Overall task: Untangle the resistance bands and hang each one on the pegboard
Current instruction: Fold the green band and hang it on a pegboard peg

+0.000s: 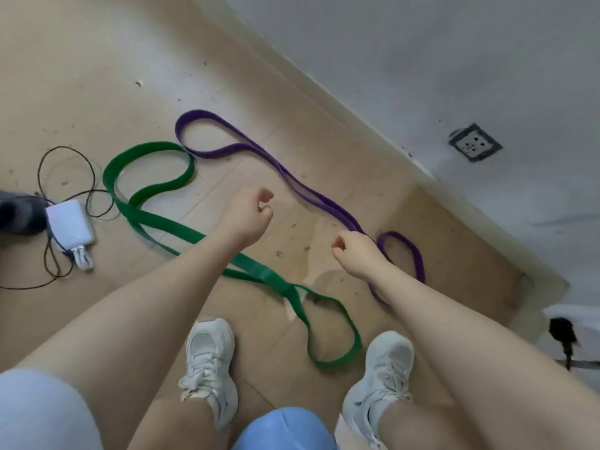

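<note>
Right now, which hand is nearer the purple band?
The right hand. It hovers by the purple band near its small loop; contact is unclear. The left hand hangs between the purple band and the green band.

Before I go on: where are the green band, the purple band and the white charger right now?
green band [168, 229]: head view, on the flat doubled stretch left of the forearm.
purple band [316, 196]: head view, on the doubled run along the floor.
white charger [68, 226]: head view, on its top face.
</note>
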`<state>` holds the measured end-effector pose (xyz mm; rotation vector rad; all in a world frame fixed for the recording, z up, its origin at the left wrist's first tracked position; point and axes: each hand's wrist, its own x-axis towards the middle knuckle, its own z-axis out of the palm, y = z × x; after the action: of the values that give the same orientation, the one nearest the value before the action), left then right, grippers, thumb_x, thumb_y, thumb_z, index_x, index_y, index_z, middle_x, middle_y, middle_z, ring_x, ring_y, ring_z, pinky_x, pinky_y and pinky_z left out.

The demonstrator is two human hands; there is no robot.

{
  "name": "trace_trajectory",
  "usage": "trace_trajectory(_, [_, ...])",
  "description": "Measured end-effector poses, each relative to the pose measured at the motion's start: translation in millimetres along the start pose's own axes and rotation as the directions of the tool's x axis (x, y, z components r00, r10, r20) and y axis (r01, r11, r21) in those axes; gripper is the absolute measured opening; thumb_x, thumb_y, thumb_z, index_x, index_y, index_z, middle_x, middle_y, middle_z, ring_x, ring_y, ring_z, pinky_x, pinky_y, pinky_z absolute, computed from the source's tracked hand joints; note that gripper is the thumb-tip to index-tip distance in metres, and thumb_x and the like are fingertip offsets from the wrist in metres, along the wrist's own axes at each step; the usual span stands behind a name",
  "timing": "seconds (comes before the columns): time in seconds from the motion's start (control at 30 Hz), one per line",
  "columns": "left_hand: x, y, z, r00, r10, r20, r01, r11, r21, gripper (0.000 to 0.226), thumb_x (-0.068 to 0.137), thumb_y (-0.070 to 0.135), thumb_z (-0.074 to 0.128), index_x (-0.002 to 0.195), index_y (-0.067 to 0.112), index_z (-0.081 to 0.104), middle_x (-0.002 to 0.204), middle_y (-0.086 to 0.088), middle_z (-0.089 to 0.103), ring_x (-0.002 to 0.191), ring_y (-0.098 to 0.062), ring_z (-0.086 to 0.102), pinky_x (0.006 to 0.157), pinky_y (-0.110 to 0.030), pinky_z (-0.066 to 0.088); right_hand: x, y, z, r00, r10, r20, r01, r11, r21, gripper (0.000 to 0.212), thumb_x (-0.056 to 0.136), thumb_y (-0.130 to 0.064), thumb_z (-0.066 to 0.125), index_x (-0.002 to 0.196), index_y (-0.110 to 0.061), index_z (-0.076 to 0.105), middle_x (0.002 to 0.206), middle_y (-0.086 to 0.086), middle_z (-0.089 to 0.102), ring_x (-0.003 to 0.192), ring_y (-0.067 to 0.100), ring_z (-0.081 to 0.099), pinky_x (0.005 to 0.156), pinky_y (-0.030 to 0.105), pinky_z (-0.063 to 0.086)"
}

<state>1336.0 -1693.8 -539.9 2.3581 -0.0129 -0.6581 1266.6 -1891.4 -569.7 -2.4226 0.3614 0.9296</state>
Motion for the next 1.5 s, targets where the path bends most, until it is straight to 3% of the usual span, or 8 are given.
trace_trajectory(0.23, [61.9,-57.7,72.5,0.998,0.035,0.051,-0.038,0.997,0.064,0.037,0.093,0.006,0.042,0.129,0.008,0.049,0.131,-0.01,0.052,0.116,-0.024,0.052,0.094,-0.028,0.038,99.6,47.8,72.7,0.999,-0.012,-0.042,0.007,0.994,-0.109,0.038,0.097,-0.023,0.041,0.134,-0.019,0.048,0.14,0.006,0.046,0.125,0.024,0.046,0.102,0.039,0.043])
trace_trajectory(0.4, [85.3,-91.8,98.4,0.995,0.041,0.09,-0.052,0.991,0.123,0.037,0.092,0.007,0.041,0.128,0.01,0.05,0.129,-0.006,0.054,0.113,-0.022,0.052,0.087,-0.022,0.033,119.8,28.5,111.7,0.959,-0.227,0.168,0.242,0.967,-0.076,0.038,0.094,-0.042,0.047,0.124,-0.021,0.055,0.126,0.001,0.055,0.111,0.018,0.055,0.091,0.03,0.048])
trace_trajectory(0.53, [82.6,-119.8,103.1,0.993,0.037,0.111,-0.053,0.988,0.142,0.038,0.092,0.005,0.041,0.128,0.01,0.051,0.128,-0.006,0.055,0.113,-0.021,0.052,0.094,-0.026,0.037,111.8,-3.4,170.4,0.894,-0.356,0.273,0.435,0.836,-0.334,0.054,0.085,-0.057,0.054,0.112,-0.01,0.053,0.111,0.007,0.058,0.099,0.026,0.057,0.08,0.037,0.045])
trace_trajectory(0.7, [72.6,-137.5,100.1,0.986,0.039,0.162,-0.068,0.982,0.176,0.037,0.092,0.006,0.04,0.126,0.009,0.052,0.127,-0.007,0.054,0.114,-0.021,0.051,0.096,-0.028,0.038,105.7,-1.5,212.5,0.948,-0.289,0.137,0.318,0.806,-0.499,0.057,0.091,-0.015,0.053,0.14,-0.01,0.026,0.12,0.014,0.055,0.106,0.034,0.055,0.082,0.039,0.042])
trace_trajectory(0.87, [63.1,-136.2,95.5,0.962,0.023,0.27,-0.071,0.983,0.169,0.037,0.092,0.008,0.042,0.127,0.012,0.051,0.129,-0.005,0.055,0.114,-0.019,0.052,0.093,-0.024,0.037,96.9,-1.1,190.0,0.973,-0.149,0.175,0.157,0.987,-0.034,0.049,0.088,-0.014,0.053,0.133,-0.016,0.035,0.112,0.011,0.059,0.095,0.03,0.059,0.073,0.038,0.051])
trace_trajectory(1.07, [51.5,-87.0,71.5,0.808,0.197,0.555,-0.274,0.96,0.057,0.056,0.083,0.014,0.062,0.135,0.022,0.044,0.126,0.008,0.053,0.115,-0.006,0.048,0.095,-0.015,0.034,73.3,-0.6,82.8,0.965,-0.151,0.213,0.053,0.912,0.406,0.053,0.081,-0.025,0.064,0.131,-0.022,0.047,0.11,-0.003,0.06,0.089,0.016,0.063,0.075,0.032,0.055])
trace_trajectory(1.33, [-4.0,-6.9,41.2,0.782,0.547,0.298,-0.609,0.773,0.179,0.059,0.081,0.029,0.069,0.132,0.02,0.041,0.13,0.004,0.048,0.115,-0.014,0.05,0.093,-0.022,0.04,-7.5,-8.5,-14.6,0.975,-0.22,0.017,0.178,0.83,0.528,0.028,0.079,-0.014,0.07,0.104,-0.019,0.06,0.097,0.004,0.069,0.087,0.019,0.069,0.086,0.039,0.055])
trace_trajectory(1.5, [-47.0,28.0,16.7,0.61,0.789,0.073,-0.769,0.567,0.295,0.046,0.082,0.019,0.063,0.121,-0.002,0.052,0.108,-0.013,0.063,0.087,-0.022,0.062,0.075,-0.011,0.041,-62.5,-24.5,-56.0,0.942,-0.295,-0.163,0.337,0.833,0.44,0.027,0.079,-0.016,0.07,0.105,-0.017,0.063,0.098,0.004,0.07,0.089,0.02,0.068,0.087,0.041,0.054])
